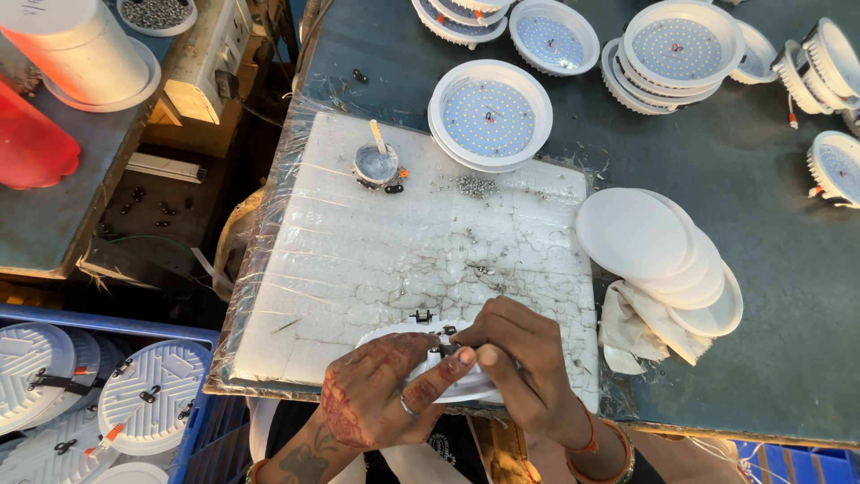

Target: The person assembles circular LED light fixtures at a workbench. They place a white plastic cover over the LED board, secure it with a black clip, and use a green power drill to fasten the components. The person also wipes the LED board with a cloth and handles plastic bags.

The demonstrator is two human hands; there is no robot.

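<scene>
Gripped with both hands at the near edge of the cracked white foam slab wrapped in clear film [394,260]: a round white plastic lamp housing [457,381], tilted up toward the body, probably to bring its back fittings under the eyes. Left hand [381,394] curled beneath and around the rim, fingers closed, thumb pressed on top beside a small black clip. Right hand [520,363] arched over from the other side, fingers bent and pinched shut on the same housing near its centre, wrist bangled and cocked inward. Kept within reach, seemingly for convenience: a small grey pot with a wooden stick [376,163] at the slab's far side, a scatter of tiny metal screws [475,185], a fanned stack of plain white round diffuser discs [663,255] on the dark tabletop [770,341], and open round lamps with dotted light boards [490,114] beyond.
</scene>
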